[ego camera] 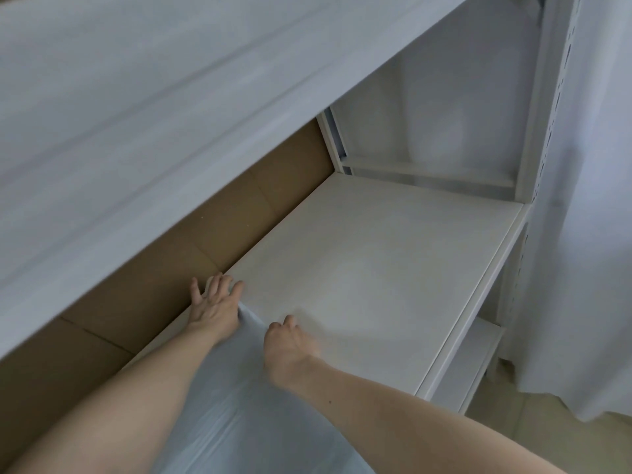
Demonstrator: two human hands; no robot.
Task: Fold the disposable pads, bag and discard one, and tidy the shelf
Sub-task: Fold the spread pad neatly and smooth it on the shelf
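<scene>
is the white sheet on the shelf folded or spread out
Spread out: the sheet lies flat between both hands on the shelf.
</scene>
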